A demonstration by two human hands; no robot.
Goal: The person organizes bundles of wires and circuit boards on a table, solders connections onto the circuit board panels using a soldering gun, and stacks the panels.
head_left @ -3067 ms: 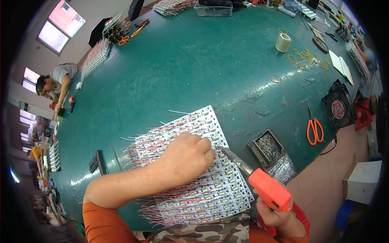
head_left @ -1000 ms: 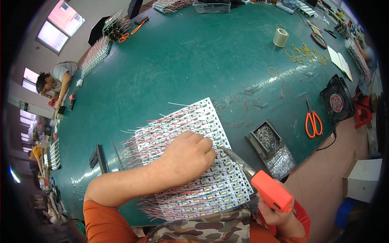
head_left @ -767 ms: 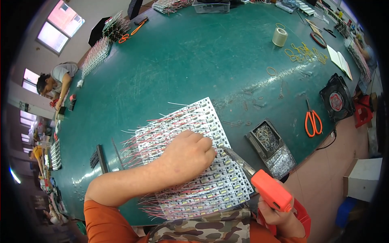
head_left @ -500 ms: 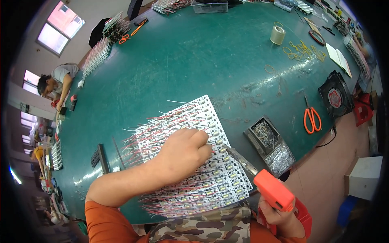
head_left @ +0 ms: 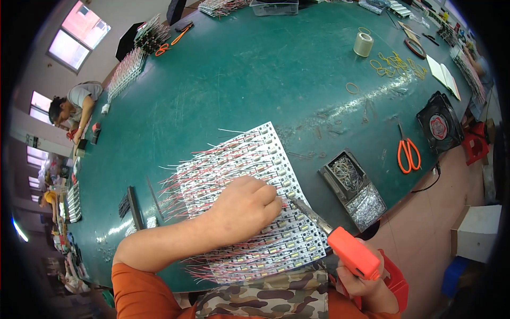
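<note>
In front of me a sheaf of white circuit boards (head_left: pixel 279 149), with rows of small parts, lies on the table. Thin red and white wires (head_left: pixel 186 183) trail from its left side. Over the boards' middle my left hand (head_left: pixel 245 206) is closed, knuckles up; whatever is between its fingertips is hidden beneath. My right hand (head_left: pixel 366 282) grips a soldering iron (head_left: pixel 353 252) with an orange-red body. Its metal tip points up and left, reaching the boards just beside my left fingers.
Right of the boards sits a dark box (head_left: pixel 340 178) of wire scraps and crumpled silvery material. Beyond are orange-handled scissors (head_left: pixel 409 155) and a black fan (head_left: pixel 440 122). A spool (head_left: pixel 363 44) and yellow bands (head_left: pixel 396 65) lie far right. Another person (head_left: pixel 79 106) leans over the table's left edge.
My left hand has shifted slightly down and right over the boards. The soldering iron's tip has moved a little down and left, with my right hand following.
</note>
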